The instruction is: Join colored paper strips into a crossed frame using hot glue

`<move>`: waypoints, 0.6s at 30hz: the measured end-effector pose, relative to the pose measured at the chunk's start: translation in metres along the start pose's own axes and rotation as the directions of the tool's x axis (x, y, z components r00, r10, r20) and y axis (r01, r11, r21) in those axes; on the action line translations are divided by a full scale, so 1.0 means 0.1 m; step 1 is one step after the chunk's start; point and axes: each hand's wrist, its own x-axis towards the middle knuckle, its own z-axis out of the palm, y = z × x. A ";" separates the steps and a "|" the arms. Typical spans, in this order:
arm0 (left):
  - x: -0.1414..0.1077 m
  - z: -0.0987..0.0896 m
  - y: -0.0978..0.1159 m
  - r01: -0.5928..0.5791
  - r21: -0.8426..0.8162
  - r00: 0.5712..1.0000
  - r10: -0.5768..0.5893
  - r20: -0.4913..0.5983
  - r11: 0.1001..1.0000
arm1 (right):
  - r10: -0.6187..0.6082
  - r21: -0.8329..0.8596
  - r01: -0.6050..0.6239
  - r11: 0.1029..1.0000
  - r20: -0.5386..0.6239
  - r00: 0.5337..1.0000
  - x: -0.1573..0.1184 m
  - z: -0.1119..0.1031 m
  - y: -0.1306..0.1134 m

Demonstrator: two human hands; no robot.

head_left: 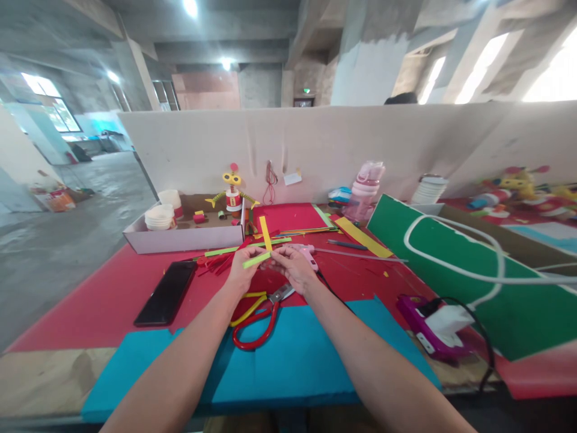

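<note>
Both hands meet above the middle of the red table. My left hand is closed on a short light-green paper strip that slants up to the right. My right hand pinches where the green strip meets a yellow paper strip, which stands up from the fingertips. Just below the hands, scissors with one red and one yellow handle lie on blue sheets. A pink glue gun is right behind my right hand.
A black phone lies at left, beneath a box with paper cups. Red sheets, a pink bottle and a yellow strip are behind. At right are a purple power strip and green board.
</note>
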 end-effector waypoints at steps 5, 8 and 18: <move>0.00 0.02 0.03 0.042 -0.053 0.999 -0.044 -0.031 0.998 | -0.045 -0.059 0.043 0.997 -0.037 0.998 0.02 0.01 0.00; -0.01 0.04 0.06 0.073 -0.126 0.997 -0.070 0.030 0.989 | -0.092 -0.060 0.087 0.994 -0.074 0.993 0.02 0.03 -0.03; 0.02 0.01 0.04 0.055 0.004 0.998 -0.054 -0.030 0.999 | -0.075 -0.117 0.070 0.991 -0.041 0.996 -0.02 0.05 -0.04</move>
